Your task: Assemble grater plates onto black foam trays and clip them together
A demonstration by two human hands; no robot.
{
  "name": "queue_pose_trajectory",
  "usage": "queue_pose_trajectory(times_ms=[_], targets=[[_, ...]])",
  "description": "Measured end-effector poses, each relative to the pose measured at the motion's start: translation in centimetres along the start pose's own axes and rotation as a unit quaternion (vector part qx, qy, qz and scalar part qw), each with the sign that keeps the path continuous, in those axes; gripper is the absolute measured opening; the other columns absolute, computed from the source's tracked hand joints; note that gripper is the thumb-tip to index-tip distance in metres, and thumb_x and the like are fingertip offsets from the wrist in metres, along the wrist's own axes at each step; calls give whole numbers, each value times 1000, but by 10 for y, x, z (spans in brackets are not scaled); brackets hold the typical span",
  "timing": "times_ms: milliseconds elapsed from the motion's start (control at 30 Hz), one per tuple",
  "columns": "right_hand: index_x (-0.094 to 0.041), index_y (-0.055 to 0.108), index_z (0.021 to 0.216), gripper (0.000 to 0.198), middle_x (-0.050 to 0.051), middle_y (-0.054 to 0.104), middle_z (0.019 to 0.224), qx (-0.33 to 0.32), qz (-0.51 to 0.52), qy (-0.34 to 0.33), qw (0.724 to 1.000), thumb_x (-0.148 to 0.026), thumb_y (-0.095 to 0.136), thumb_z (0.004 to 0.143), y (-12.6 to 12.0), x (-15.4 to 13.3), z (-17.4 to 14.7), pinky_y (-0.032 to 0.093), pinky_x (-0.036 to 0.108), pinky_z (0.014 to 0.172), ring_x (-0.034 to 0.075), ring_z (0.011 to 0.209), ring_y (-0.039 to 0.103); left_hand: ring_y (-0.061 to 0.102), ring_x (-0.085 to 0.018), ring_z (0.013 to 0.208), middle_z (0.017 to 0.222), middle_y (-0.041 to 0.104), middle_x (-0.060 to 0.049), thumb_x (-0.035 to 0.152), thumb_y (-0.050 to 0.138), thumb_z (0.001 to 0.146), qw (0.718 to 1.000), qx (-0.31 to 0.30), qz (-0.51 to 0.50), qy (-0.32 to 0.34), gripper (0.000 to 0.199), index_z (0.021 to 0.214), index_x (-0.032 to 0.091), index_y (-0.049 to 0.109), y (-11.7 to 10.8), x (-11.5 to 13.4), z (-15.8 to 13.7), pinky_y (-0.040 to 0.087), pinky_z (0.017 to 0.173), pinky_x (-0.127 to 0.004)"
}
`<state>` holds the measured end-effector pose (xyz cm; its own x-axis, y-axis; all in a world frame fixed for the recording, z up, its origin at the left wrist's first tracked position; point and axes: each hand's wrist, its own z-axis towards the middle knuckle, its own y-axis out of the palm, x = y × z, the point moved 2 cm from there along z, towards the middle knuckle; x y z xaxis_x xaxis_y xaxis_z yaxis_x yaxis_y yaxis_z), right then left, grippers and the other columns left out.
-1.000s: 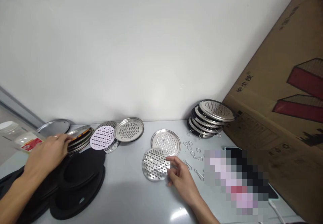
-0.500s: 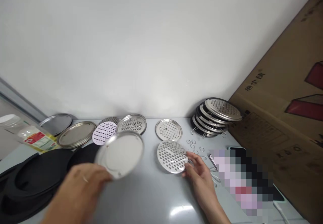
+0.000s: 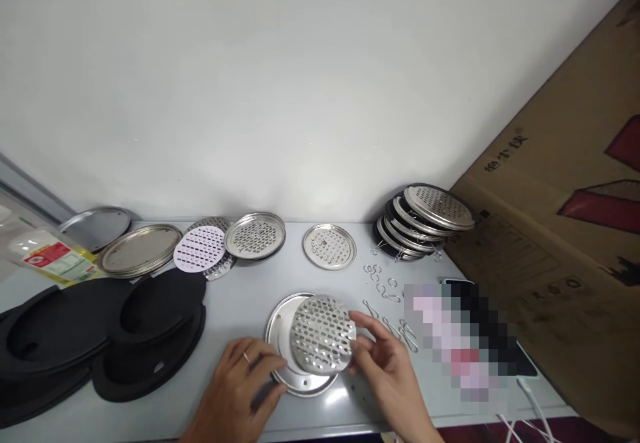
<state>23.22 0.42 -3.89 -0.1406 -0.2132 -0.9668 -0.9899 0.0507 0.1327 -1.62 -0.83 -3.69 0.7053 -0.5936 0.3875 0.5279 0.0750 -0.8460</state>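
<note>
Pinched at its right edge by my right hand [image 3: 387, 370], a round metal grater disc [image 3: 323, 333] with rows of raised holes is tilted over a shiny round metal plate [image 3: 281, 326]. The disc covers much of the plate's middle and right side; whether the two touch I cannot tell. My left hand [image 3: 245, 386] has its thumb and fingers closed on the left rim of that plate, which sits low over the grey table. Small wire clips [image 3: 393, 326] lie just beyond my right hand.
Along the wall are plain metal plates [image 3: 140, 250], a lilac perforated disc [image 3: 200, 248], grater plates [image 3: 255, 236] and a tall stack of assembled graters [image 3: 435, 210]. Black round trays [image 3: 155, 310] lie left. Small rings [image 3: 375, 273], a phone [image 3: 523, 356] and a cardboard box [image 3: 540, 263] are right.
My left hand has brought the metal plate right and down to the table's front. My right hand has moved the grater disc down and slightly left, over the plate.
</note>
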Motion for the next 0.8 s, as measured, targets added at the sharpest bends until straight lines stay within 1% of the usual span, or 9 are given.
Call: queue_pose_trajectory(times_ms=[67, 100, 167, 267, 367, 433, 533, 667, 800], targets=[[-15, 54, 131, 50, -4, 55, 65, -24, -26, 9, 999, -44, 65, 91, 7, 4, -1, 45, 25, 58, 14, 59, 53, 62, -24, 99, 108, 66, -6, 20, 61, 89, 998, 10, 13, -62, 30, 118, 26, 57, 0, -7, -2, 49, 88, -41], [-15, 54, 131, 47, -3, 56, 69, -34, -52, 3, 998, -40, 62, 92, 9, 5, -2, 46, 25, 60, 14, 62, 55, 61, -25, 103, 114, 64, -7, 23, 63, 88, 996, 10, 18, -87, 35, 122, 26, 54, 1, -10, -3, 49, 91, -43], [-17, 57, 129, 39, 2, 62, 85, -45, -130, -41, 990, -33, 58, 93, 15, 2, -3, 49, 27, 65, 16, 71, 59, 59, -27, 110, 122, 61, -9, 29, 67, 86, 993, 4, 25, -118, 47, 130, 25, 50, 4, -14, -5, 49, 95, -46], [-20, 59, 128, 37, 8, 62, 113, -63, -262, -111, 957, -24, 55, 92, 22, -6, -6, 53, 30, 78, 18, 83, 63, 59, -28, 112, 128, 59, -9, 32, 70, 83, 991, -8, 28, -130, 57, 135, 26, 46, 8, -16, -5, 51, 96, -46], [-21, 55, 134, 44, 10, 58, 130, -71, -361, -126, 921, -24, 56, 90, 26, -9, -10, 53, 34, 93, 23, 103, 66, 59, -29, 113, 129, 58, -9, 34, 70, 83, 991, -15, 27, -131, 59, 136, 27, 46, 10, -16, -6, 51, 97, -47], [-21, 52, 138, 49, 12, 52, 139, -68, -404, -123, 904, -27, 57, 90, 27, -8, -11, 52, 37, 98, 27, 113, 64, 59, -29, 113, 130, 58, -9, 34, 71, 82, 991, -22, 28, -130, 58, 135, 28, 48, 9, -15, -6, 50, 97, -47], [-21, 49, 140, 54, 12, 50, 140, -65, -428, -108, 895, -29, 60, 88, 27, -5, -12, 53, 37, 96, 27, 112, 65, 59, -29, 113, 129, 57, -9, 35, 69, 84, 991, -32, 32, -123, 54, 134, 28, 51, 8, -14, -5, 50, 96, -47], [-21, 51, 137, 51, 11, 54, 135, -55, -408, -104, 905, -28, 61, 88, 26, -7, -9, 53, 37, 96, 26, 108, 64, 57, -30, 116, 130, 56, -10, 37, 66, 87, 992, -41, 50, -106, 54, 139, 29, 52, 6, -12, -3, 49, 98, -48], [-18, 52, 136, 45, 12, 54, 132, -36, -390, -102, 914, -28, 55, 92, 21, -11, -5, 55, 35, 91, 21, 91, 66, 55, -30, 118, 133, 54, -10, 39, 63, 89, 991, -63, 69, -97, 59, 146, 34, 46, 6, -12, -1, 47, 98, -50]])
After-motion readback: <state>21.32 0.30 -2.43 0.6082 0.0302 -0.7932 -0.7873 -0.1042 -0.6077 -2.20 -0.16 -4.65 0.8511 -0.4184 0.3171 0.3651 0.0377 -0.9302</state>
